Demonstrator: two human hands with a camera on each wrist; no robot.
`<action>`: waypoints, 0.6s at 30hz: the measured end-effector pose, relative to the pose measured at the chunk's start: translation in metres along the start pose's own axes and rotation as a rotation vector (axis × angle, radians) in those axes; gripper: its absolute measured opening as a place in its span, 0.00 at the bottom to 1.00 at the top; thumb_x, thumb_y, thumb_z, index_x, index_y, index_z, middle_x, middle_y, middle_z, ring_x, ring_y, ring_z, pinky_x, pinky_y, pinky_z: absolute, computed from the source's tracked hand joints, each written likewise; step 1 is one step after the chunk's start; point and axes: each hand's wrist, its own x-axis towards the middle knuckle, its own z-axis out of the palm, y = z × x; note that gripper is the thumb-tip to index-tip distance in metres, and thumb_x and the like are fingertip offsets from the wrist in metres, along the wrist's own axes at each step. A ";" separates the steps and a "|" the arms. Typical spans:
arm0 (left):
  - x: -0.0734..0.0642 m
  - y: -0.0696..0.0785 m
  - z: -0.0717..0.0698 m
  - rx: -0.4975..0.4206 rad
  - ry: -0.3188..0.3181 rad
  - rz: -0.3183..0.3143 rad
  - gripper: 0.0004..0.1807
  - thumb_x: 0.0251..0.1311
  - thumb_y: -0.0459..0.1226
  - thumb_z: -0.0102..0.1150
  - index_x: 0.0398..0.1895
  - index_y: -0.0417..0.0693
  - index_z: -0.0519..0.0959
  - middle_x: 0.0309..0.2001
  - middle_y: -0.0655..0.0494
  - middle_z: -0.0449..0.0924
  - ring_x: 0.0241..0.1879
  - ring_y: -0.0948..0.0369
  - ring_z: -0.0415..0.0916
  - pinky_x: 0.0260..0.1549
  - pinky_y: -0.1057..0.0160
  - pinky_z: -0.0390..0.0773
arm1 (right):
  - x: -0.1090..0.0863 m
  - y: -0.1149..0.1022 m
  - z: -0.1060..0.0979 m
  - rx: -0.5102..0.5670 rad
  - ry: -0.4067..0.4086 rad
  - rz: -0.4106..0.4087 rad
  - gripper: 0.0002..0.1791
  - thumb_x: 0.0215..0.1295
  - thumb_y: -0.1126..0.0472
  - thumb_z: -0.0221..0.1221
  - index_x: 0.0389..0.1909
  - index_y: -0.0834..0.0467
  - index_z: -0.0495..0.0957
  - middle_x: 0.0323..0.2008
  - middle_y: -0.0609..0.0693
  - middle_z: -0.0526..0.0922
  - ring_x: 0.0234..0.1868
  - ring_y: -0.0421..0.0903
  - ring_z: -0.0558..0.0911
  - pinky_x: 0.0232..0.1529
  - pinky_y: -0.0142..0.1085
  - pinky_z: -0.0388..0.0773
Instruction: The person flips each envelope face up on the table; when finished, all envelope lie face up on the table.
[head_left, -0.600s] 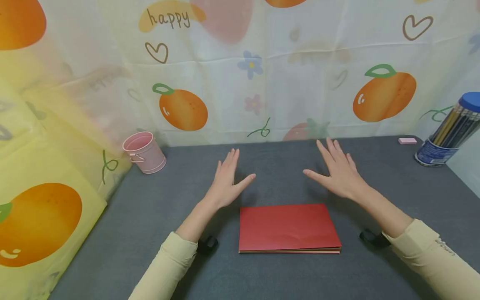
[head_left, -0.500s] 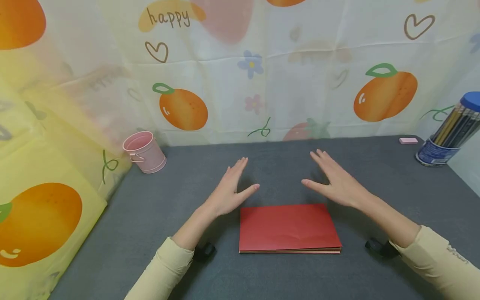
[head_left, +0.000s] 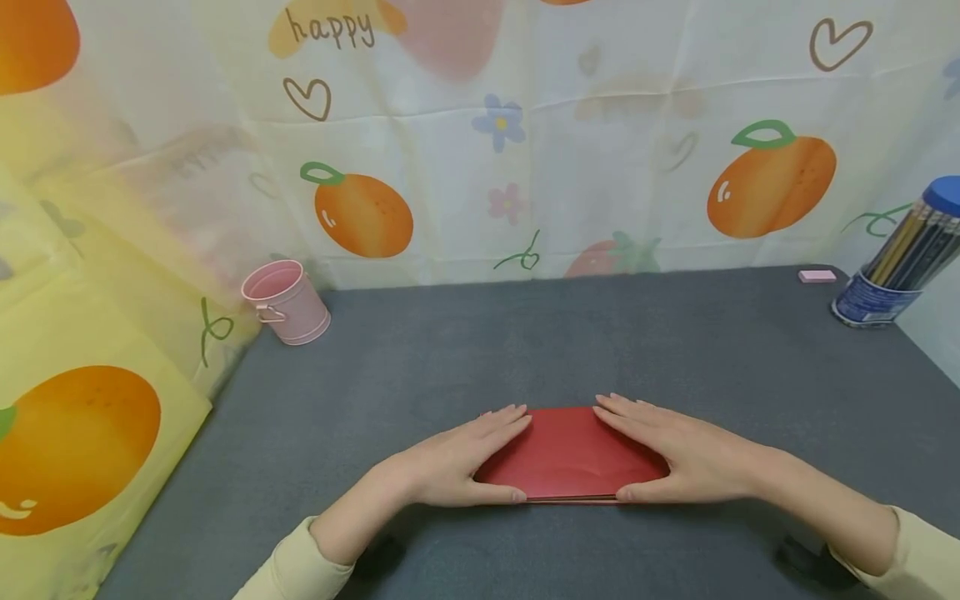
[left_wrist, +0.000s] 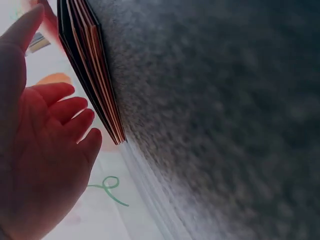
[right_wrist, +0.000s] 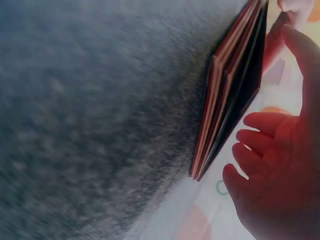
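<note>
A flat stack of red card-like sheets (head_left: 573, 454) lies on the grey table top near its front. Seen edge-on in the left wrist view, the stack (left_wrist: 90, 70) shows several thin red, brown and dark layers. My left hand (head_left: 461, 467) spreads over its left end, fingers by the far edge and thumb by the near one. Mirroring it, my right hand (head_left: 693, 454) covers the right end. In both wrist views the fingers are relaxed, with a gap showing between them and the stack. Both ends of the stack are hidden by the hands in the head view.
On the grey table (head_left: 450, 350), a small pink bucket (head_left: 288, 304) stands at the back left. A clear jar of pencils with a blue lid (head_left: 896, 258) is at the back right, beside a pink eraser (head_left: 817, 276). A fruit-print cloth (head_left: 450, 167) hangs behind.
Both hands have come down and back toward me, from beyond and above the red stack to over its two ends. The stack has stayed in place.
</note>
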 end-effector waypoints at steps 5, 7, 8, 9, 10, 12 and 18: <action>-0.006 -0.001 0.001 0.034 -0.041 0.007 0.52 0.58 0.70 0.49 0.79 0.58 0.46 0.78 0.62 0.38 0.75 0.64 0.39 0.69 0.54 0.55 | -0.006 0.001 0.005 -0.051 0.008 -0.051 0.51 0.58 0.27 0.55 0.77 0.48 0.52 0.76 0.45 0.52 0.74 0.48 0.57 0.65 0.53 0.63; -0.006 -0.002 0.002 0.042 -0.048 0.011 0.51 0.58 0.69 0.50 0.79 0.58 0.46 0.78 0.62 0.38 0.75 0.64 0.39 0.69 0.54 0.56 | -0.007 0.002 0.006 -0.064 0.013 -0.065 0.51 0.59 0.28 0.55 0.77 0.49 0.53 0.76 0.45 0.53 0.73 0.47 0.58 0.64 0.53 0.64; -0.007 -0.002 0.002 0.047 -0.049 0.015 0.51 0.59 0.68 0.51 0.79 0.57 0.46 0.78 0.62 0.38 0.75 0.64 0.39 0.69 0.54 0.55 | -0.007 0.002 0.006 -0.067 0.014 -0.070 0.51 0.59 0.28 0.55 0.77 0.49 0.53 0.75 0.45 0.53 0.73 0.47 0.58 0.63 0.53 0.65; -0.007 -0.002 0.002 0.052 -0.049 0.019 0.50 0.59 0.67 0.51 0.78 0.57 0.47 0.78 0.61 0.38 0.75 0.63 0.39 0.69 0.55 0.55 | -0.008 0.003 0.007 -0.068 0.014 -0.073 0.50 0.59 0.28 0.55 0.77 0.49 0.53 0.75 0.45 0.53 0.73 0.47 0.58 0.63 0.53 0.66; -0.007 -0.002 0.002 0.056 -0.046 0.024 0.50 0.60 0.66 0.52 0.78 0.57 0.47 0.78 0.61 0.39 0.75 0.63 0.39 0.69 0.55 0.55 | -0.008 0.003 0.007 -0.069 0.016 -0.077 0.50 0.59 0.28 0.55 0.76 0.50 0.53 0.75 0.45 0.54 0.73 0.47 0.59 0.63 0.53 0.66; -0.008 -0.002 0.002 0.057 -0.044 0.028 0.49 0.60 0.65 0.53 0.78 0.57 0.48 0.78 0.60 0.39 0.75 0.63 0.39 0.69 0.55 0.55 | -0.008 0.004 0.008 -0.072 0.022 -0.086 0.50 0.59 0.29 0.55 0.76 0.50 0.54 0.75 0.46 0.54 0.73 0.47 0.59 0.62 0.53 0.67; -0.008 -0.002 0.000 0.047 -0.044 0.032 0.47 0.61 0.64 0.54 0.78 0.56 0.50 0.78 0.59 0.41 0.75 0.63 0.39 0.69 0.55 0.55 | -0.008 0.005 0.010 -0.092 0.049 -0.104 0.48 0.61 0.29 0.55 0.75 0.50 0.57 0.74 0.46 0.57 0.71 0.47 0.62 0.61 0.52 0.69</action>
